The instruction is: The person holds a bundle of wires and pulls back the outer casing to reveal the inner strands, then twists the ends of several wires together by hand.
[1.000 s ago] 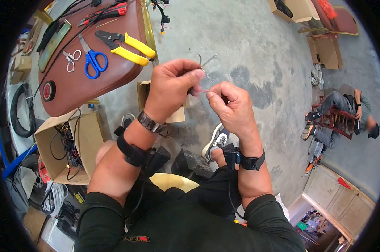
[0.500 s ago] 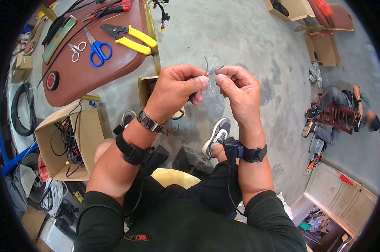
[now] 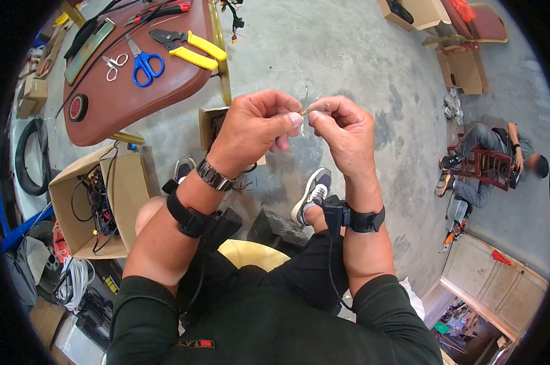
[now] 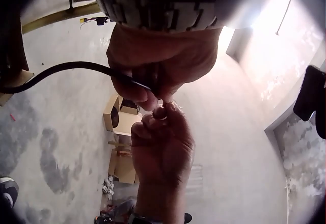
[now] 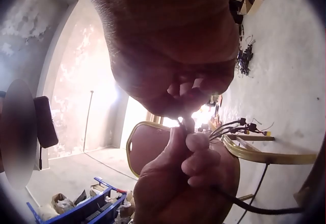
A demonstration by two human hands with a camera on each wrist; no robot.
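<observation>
My left hand grips a black cable near its end, thumb against the curled fingers. Thin wires come out of that end, between the two hands. Their tips are pinched by my right hand, thumb against forefinger, almost touching the left fingertips. In the right wrist view the cable trails away from under the left hand. Most of the wires lie hidden behind the fingers.
On the brown chair seat lie yellow-handled wire strippers, blue scissors, small folding scissors, a tape roll and a phone. A cardboard box holds tangled wires. A seated person is at right.
My right hand has risen from lower down, where it held a red wire, to level with the left fingertips. It now pinches wires at the cable end. The view has shifted slightly.
</observation>
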